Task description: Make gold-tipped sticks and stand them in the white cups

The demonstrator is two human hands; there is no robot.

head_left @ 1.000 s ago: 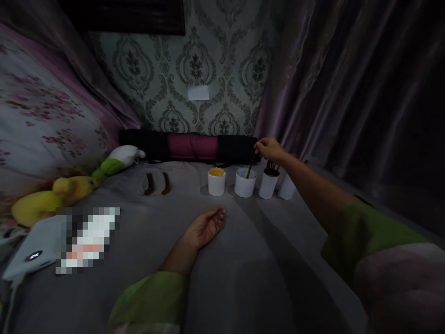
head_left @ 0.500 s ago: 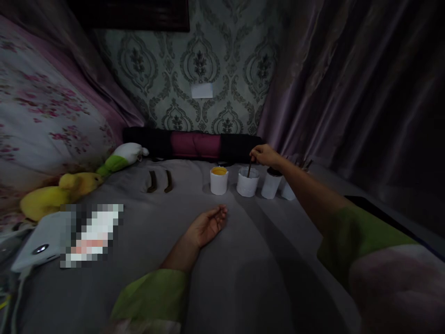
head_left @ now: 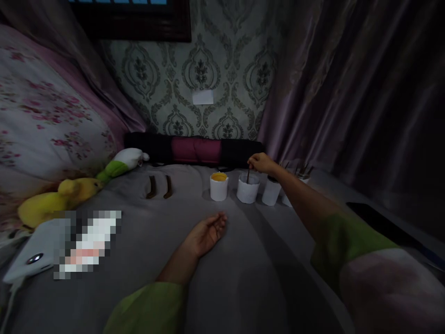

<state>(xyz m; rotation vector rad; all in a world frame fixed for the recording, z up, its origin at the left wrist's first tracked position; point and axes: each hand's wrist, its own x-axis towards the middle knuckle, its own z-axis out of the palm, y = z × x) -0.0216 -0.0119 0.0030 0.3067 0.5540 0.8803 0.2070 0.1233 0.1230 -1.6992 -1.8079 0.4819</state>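
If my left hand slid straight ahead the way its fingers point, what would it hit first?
Probably the white cup where the right hand holds a stick; the yellow-filled cup sits just left of that line, though depth is unclear.

1. The back wall [head_left: 215, 69], in the upper middle of the frame, has grey-green wallpaper with a damask pattern. A small white rectangle [head_left: 202, 97] is fixed on it.
2. At the upper left there is a dark wooden frame [head_left: 139, 25], with a thin strip of blue at the very top edge.
3. A heavy mauve curtain [head_left: 347, 83] fills the right side in deep, shiny folds.
4. A pink drape [head_left: 79, 69] falls diagonally at the left, above floral bedding [head_left: 41, 116].
5. A grey sheet [head_left: 243, 278] covers the lower half, with soft creases.
6. A bolster [head_left: 194, 150], black with a magenta middle, lies along the foot of the wall.
7. The light is dim and cool, and the far right is almost black.
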